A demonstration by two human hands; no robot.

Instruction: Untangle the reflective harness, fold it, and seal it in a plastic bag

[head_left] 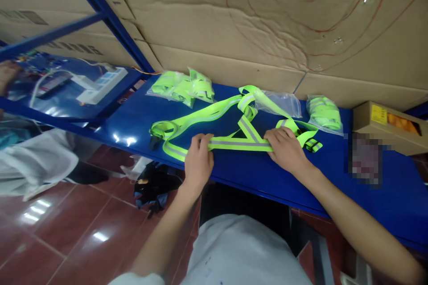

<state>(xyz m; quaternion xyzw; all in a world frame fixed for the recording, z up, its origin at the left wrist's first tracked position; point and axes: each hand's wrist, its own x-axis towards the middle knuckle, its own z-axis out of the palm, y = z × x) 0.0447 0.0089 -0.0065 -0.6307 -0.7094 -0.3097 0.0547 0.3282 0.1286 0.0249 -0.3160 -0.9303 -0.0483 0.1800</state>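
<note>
Head view: to handle the reflective strap harness (230, 143) well, hold its front strip (240, 144) level and evenly taut, grey stripe up, without letting the webbing twist. The fingers of the left hand (199, 160) are curled closed around the strip; those of the right hand (284, 146) grip it just beside the slanted strap's (249, 129) joint. The harness lies on the worktop (247, 171) between and beyond the fingers, its loose loops near a clear plastic bag (282, 104)
</note>
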